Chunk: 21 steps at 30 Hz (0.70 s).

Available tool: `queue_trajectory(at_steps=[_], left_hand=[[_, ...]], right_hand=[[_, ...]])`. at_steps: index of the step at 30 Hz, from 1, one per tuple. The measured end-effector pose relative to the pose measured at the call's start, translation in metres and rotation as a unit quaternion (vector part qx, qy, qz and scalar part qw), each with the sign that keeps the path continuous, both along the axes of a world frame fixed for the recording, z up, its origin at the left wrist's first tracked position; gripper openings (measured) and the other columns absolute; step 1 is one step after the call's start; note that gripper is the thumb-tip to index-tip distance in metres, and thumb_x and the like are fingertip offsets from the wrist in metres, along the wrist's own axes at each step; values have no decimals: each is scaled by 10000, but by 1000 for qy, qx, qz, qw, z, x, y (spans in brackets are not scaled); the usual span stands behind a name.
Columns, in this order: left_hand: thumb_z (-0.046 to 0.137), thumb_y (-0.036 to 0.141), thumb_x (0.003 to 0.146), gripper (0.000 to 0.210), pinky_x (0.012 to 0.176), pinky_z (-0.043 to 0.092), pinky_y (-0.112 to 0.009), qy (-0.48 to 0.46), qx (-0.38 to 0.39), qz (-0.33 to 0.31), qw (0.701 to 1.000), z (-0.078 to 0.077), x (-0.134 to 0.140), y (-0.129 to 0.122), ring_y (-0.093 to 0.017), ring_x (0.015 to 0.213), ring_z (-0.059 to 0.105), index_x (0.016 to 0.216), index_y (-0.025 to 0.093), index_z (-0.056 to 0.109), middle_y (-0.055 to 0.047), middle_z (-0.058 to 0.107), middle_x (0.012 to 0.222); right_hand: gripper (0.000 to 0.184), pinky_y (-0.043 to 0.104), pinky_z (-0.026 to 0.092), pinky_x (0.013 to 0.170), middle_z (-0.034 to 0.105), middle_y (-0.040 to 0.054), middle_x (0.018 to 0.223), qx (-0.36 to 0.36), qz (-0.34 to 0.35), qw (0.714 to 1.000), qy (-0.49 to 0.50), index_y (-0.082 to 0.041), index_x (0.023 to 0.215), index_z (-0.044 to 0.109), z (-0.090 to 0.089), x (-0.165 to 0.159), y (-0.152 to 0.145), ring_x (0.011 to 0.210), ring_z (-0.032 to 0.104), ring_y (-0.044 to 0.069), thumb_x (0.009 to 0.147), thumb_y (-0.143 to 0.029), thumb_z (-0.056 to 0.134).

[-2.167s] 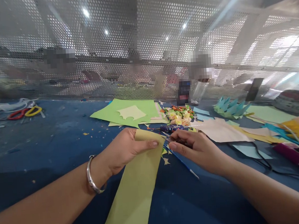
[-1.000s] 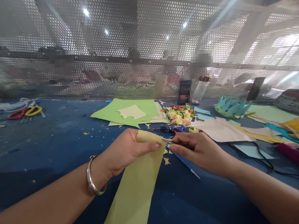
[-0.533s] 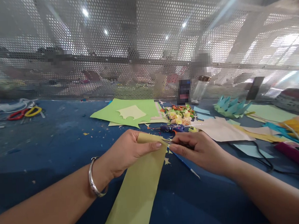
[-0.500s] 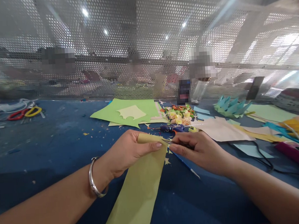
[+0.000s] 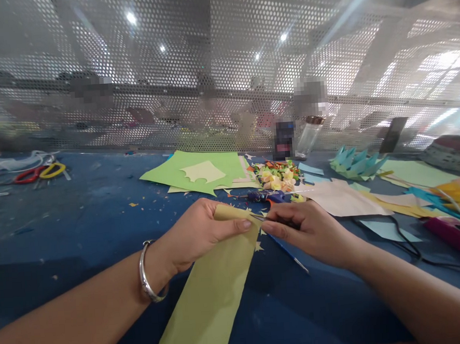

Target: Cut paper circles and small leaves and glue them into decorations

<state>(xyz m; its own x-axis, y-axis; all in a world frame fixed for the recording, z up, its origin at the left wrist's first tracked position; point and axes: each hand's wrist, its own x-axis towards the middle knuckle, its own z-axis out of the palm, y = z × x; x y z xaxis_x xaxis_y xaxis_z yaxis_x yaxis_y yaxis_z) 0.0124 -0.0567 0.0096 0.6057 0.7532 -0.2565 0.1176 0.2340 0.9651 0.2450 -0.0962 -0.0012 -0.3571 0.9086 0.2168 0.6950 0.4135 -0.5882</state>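
My left hand [image 5: 198,228], a silver bangle on its wrist, pinches a long yellow-green paper strip [image 5: 210,292] near its folded upper end, thumb on top. The strip slopes down toward me past the lower edge of the view. My right hand [image 5: 299,230] is closed round small scissors; their thin metal blades [image 5: 258,217] meet the strip's right edge near the fold. The handles are mostly hidden in my fingers. Small star-like paper scraps [image 5: 258,246] lie just beneath. A blue thin-handled tool [image 5: 289,252] rests on the table below my right hand.
Green paper sheets [image 5: 168,176] and a pile of small paper flowers [image 5: 279,177] lie ahead. A dark blue glue gun [image 5: 265,196] sits behind my hands. Red and yellow scissors handles [image 5: 53,170] are far left. A blue paper crown shape [image 5: 354,164] and black cable [image 5: 410,252] are right.
Both hands stay almost in place. The strip's folded end and my left hand have shifted very slightly right, with the blades still at the edge.
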Motion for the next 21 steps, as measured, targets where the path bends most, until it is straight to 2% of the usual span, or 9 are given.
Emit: queue_trajectory(at_steps=[21], left_hand=[[832,405,764,256,553,510,-199,9,-5,-16,1000,-4,-1,-2,-122,595,674,881,178,810,-43,759,761]], right_hand=[[453,260,293,569,465,-28,665,-12,11,1000,12,-183,757,619,0,0,-2,620,417,118,974,-569,528]])
